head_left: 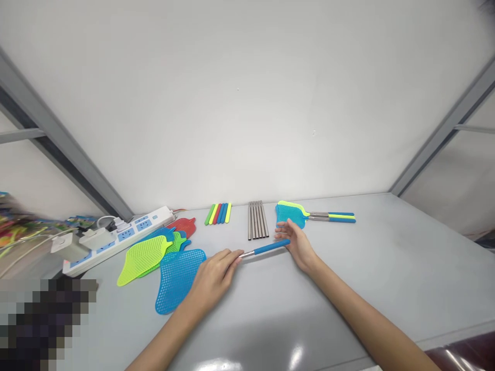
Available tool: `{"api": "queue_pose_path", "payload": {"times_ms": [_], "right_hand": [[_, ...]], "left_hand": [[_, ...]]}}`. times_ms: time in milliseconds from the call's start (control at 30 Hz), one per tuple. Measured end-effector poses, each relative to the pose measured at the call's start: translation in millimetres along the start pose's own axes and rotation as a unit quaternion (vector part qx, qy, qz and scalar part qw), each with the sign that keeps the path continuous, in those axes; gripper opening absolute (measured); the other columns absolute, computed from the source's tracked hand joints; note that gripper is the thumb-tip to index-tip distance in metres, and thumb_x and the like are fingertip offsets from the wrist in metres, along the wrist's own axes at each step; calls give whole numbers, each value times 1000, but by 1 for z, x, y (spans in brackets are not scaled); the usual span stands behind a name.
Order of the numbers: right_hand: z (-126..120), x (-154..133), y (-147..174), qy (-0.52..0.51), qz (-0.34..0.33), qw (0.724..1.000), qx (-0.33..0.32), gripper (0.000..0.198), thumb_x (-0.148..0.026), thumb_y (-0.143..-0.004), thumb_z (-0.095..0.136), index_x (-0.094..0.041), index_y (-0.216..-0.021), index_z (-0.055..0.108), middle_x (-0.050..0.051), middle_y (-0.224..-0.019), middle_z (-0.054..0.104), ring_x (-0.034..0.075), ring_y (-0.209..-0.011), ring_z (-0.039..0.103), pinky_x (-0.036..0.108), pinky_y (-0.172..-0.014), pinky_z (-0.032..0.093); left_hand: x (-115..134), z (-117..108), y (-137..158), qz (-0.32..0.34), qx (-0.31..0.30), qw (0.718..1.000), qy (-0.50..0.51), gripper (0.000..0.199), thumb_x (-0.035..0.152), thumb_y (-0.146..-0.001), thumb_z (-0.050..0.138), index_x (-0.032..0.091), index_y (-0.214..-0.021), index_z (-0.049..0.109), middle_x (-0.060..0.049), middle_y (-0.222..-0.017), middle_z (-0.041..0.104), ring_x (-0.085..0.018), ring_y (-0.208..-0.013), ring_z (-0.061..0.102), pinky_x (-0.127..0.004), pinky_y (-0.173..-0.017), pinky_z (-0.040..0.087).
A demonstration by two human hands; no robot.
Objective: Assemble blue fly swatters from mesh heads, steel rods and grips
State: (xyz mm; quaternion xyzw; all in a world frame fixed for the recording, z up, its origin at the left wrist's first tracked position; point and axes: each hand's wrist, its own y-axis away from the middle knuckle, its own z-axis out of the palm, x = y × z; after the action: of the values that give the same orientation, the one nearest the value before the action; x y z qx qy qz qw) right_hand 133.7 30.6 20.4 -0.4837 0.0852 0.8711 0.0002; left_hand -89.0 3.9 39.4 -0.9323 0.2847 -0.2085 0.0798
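Observation:
A blue fly swatter (180, 278) with a metal rod and a blue handle grip lies across the front of the grey table. My left hand (216, 273) is closed around its rod near the head, with part of the rod hidden under the fingers. At the far end of the grip, my right hand (296, 245) is open, fingers apart and curved; the handle's tip is at its palm, and I cannot tell if they touch. Just behind my right hand lie several assembled swatters (292, 214), blue and yellow-green, their handles pointing right.
Loose mesh heads, including a yellow-green one (145, 257) and a red one (185, 226), overlap at the left beside a white power strip (127, 237) with plugs. Several coloured grips (218, 213) and metal rods (258, 220) lie in rows near the back wall.

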Motion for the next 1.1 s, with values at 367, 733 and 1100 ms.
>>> {"api": "queue_pose_path", "payload": {"times_ms": [367, 733, 1100], "right_hand": [[4, -6, 8, 83, 56, 975, -199, 35, -39, -74, 47, -10, -87, 62, 12, -93, 62, 22, -90, 56, 37, -87, 34], [0, -8, 6, -30, 146, 966, -213, 38, -36, -76, 41, -8, -95, 60, 13, -112, 53, 22, -107, 45, 33, -95, 27], [4, -5, 11, -32, 157, 964, -213, 35, -32, -75, 43, -8, -94, 60, 13, -114, 51, 21, -107, 45, 32, -94, 28]], "left_hand": [[4, -1, 1, 22, -64, 997, 32, 33, 33, -85, 27, 26, -108, 50, -1, -81, 57, -13, -73, 54, -23, -63, 39], [6, 3, 2, 27, -71, 996, 40, 32, 35, -85, 26, 24, -100, 52, -2, -82, 58, -14, -74, 55, -24, -64, 39], [9, 1, 3, 17, -123, 992, -3, 33, 35, -86, 17, 21, -81, 46, -1, -74, 56, -14, -64, 53, -24, -55, 33]]}}
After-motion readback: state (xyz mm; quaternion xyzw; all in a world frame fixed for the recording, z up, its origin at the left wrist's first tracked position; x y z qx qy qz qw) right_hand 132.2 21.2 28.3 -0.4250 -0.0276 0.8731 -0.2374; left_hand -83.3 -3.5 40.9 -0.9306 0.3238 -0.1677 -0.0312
